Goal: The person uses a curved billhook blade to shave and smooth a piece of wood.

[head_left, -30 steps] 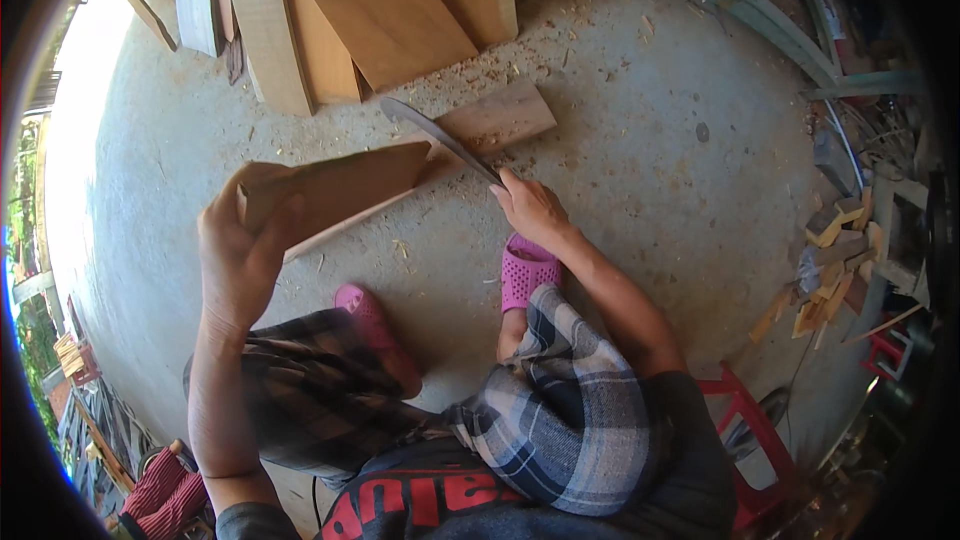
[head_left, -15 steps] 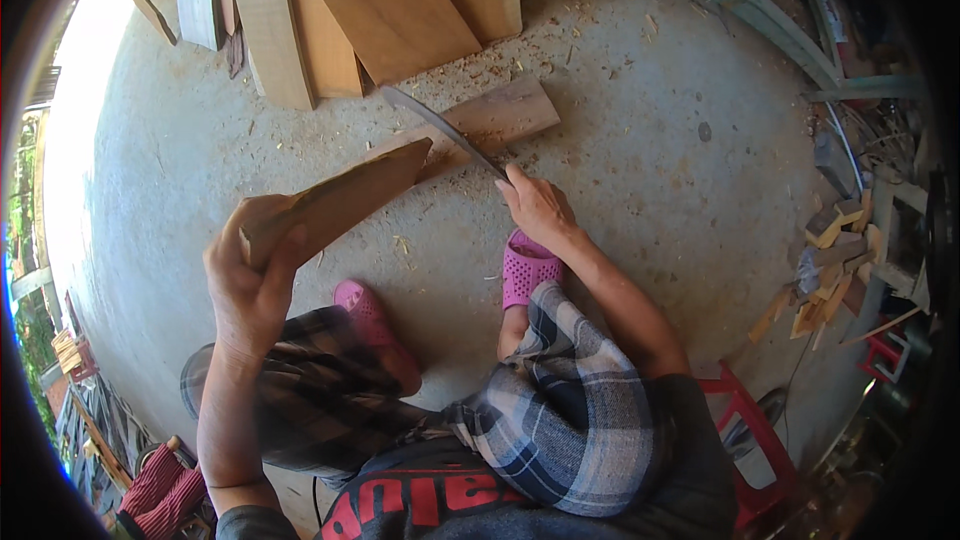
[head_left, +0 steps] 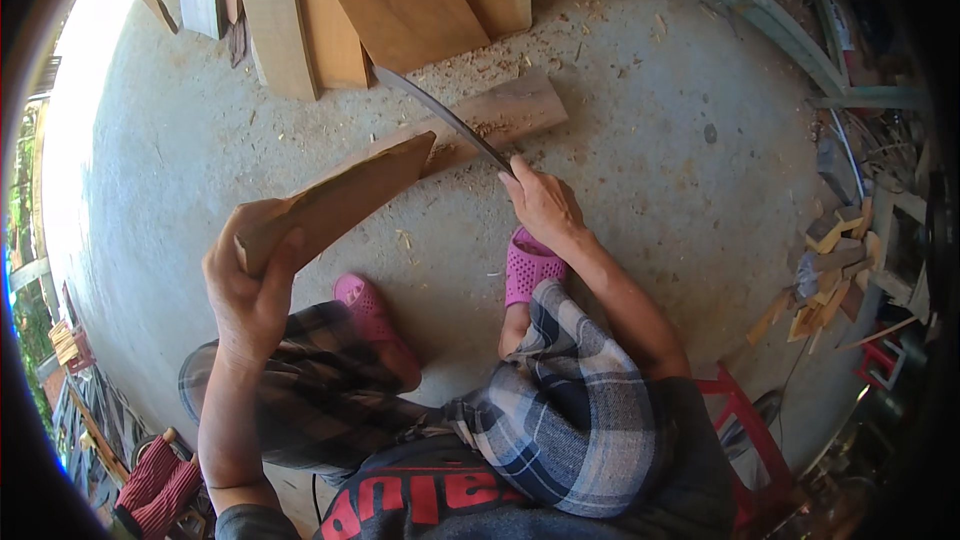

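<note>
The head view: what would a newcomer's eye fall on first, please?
Probably the long dark blade comes first, slanting across the upper middle of the picture from the person's right grip. Next may be the wooden piece in the left grip, left of centre, and the bright pink shoes on the feet, below the middle.

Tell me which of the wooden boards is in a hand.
The raised board in the left hand. It alone is held: another board lies on the floor, and the remaining boards are grouped at the picture's top.
</note>
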{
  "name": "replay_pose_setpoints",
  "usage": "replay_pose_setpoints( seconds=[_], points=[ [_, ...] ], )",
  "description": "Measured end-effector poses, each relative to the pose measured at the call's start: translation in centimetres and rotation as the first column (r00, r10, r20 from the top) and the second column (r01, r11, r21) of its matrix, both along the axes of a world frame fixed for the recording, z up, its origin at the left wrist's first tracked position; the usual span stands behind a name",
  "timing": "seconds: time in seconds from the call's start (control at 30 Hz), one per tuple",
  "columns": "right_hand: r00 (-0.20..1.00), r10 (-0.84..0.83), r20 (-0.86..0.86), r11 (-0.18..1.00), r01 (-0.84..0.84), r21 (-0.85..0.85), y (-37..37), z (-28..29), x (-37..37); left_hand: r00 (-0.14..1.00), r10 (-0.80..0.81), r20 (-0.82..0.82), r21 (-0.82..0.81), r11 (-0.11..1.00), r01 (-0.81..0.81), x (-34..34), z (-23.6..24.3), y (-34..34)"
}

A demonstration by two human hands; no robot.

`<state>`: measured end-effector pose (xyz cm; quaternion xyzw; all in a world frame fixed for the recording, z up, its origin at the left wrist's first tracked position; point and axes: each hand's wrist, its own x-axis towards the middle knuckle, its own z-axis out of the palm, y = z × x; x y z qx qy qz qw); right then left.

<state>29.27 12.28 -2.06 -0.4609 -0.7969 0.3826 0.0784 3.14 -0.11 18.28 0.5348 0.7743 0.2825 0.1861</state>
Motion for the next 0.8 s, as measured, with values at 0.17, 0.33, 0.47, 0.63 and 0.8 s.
replay_pose_setpoints(
  seconds=[0.17,0.33,0.47,0.63,0.8],
  points=[
    [0.974,0.007,-0.228,0.985,0.032,0.167,-0.1,-0.2,-0.3,0.997,0.047,0.063,0.003,0.999,-0.047,-0.2,-0.2,-0.3],
    [0.998,0.055,0.000,0.994,-0.055,0.096,-0.6,0.7,-0.8,0.993,0.078,0.084,0.040,0.996,-0.082,-0.2,-0.2,0.2],
    [0.994,0.105,-0.022,0.989,-0.103,0.102,-0.5,1.2,-0.6,0.996,0.049,0.069,0.041,0.998,-0.052,-0.4,-0.3,0.0],
    [0.962,0.143,-0.234,0.983,-0.112,0.142,0.1,1.0,-0.1,0.999,0.027,0.037,0.003,1.000,-0.027,-0.3,-0.3,-0.2],
    [0.995,0.062,0.073,0.998,-0.064,0.015,0.3,0.2,-0.4,0.999,0.045,0.011,0.013,0.999,-0.045,0.0,-0.1,0.1]
  ],
)
